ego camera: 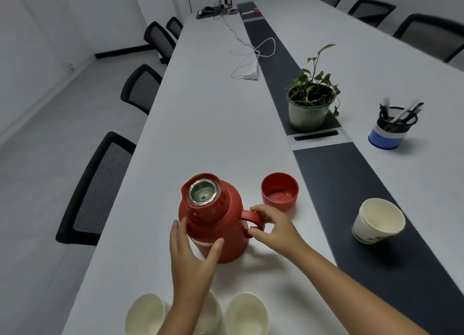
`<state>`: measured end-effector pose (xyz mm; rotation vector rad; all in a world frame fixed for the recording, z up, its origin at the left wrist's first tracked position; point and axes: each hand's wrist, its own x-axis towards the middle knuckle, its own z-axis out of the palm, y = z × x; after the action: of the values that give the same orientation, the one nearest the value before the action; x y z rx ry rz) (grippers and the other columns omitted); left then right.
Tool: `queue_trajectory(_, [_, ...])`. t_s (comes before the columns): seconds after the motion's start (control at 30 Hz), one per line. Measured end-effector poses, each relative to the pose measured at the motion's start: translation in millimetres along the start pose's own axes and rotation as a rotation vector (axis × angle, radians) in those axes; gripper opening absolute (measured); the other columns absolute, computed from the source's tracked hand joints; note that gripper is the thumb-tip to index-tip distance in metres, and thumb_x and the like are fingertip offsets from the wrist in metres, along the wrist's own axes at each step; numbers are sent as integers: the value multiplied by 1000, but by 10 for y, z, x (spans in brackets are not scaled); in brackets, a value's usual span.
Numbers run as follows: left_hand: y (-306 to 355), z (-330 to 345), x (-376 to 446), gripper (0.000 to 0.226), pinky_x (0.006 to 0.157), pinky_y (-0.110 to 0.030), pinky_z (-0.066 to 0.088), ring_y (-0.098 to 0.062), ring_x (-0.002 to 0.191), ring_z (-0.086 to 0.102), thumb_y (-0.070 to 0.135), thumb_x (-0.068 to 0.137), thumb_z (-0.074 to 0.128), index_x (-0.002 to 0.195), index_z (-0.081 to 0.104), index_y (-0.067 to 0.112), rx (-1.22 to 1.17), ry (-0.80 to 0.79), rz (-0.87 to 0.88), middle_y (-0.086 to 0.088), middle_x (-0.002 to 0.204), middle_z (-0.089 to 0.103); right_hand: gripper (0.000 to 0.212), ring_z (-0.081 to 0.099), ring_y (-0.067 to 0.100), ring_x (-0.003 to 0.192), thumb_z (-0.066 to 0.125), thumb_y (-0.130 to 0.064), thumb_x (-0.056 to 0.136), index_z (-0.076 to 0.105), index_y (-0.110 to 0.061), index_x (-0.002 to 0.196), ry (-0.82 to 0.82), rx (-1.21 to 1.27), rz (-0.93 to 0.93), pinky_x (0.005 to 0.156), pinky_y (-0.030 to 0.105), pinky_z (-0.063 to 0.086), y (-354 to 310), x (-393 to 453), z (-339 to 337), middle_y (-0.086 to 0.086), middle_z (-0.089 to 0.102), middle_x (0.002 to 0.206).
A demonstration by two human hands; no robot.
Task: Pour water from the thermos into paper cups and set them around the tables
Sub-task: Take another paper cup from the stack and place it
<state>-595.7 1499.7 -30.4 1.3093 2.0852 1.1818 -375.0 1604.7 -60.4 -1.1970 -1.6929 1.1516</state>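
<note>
The red plastic thermos [213, 221], uncapped, stands on the long white conference table [200, 113]. The left hand [193, 257] cups its body; the right hand [273, 224] pinches its handle. Its red lid [280, 191] lies just beside. Three paper cups [246, 314] line the near edge; stacked cups' [378, 220] print is unreadable. Black mesh chairs [98, 189] flank the table.

We see a long white table [200, 123] with a dark strip down its middle. On it, a red thermos [213, 224] stands open; its red lid [280, 191] lies just right of it, three paper cups [246, 314] nearer us, a cup stack [378, 221] and potted plant [310, 103] farther right.
</note>
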Motion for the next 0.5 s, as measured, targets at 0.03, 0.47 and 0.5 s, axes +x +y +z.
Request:
queue_trajectory(0.03, [43, 35, -109, 93, 128, -49, 34, -4, 161, 23, 38, 88, 91, 164, 36, 41, -9, 21, 24, 18, 175, 20, 49, 69, 4, 108, 86, -18, 83, 70, -35, 127, 4, -19, 7, 99, 29, 55, 18, -91, -108, -21, 71, 120])
queue_trajectory(0.47, [660, 1812, -1066, 52, 113, -29, 48, 7, 130, 53, 38, 98, 71, 147, 58, 34, -11, -441, 219, 24, 141, 59, 41, 62, 5, 117, 84, -16, 93, 69, -34, 127, 405, -423, 108, 100, 39, 55, 823, -1344, -2259, -20, 63, 126])
queue_trajectory(0.5, [675, 1985, -1091, 54, 114, -30, 48, 5, 131, 53, 41, 97, 70, 149, 57, 34, -1, -477, 195, 23, 144, 59, 43, 61, 8, 121, 82, -19, 94, 68, -36, 131, 374, -463, 114, 102, 41, 54, 948, -1308, -2354, -19, 61, 130])
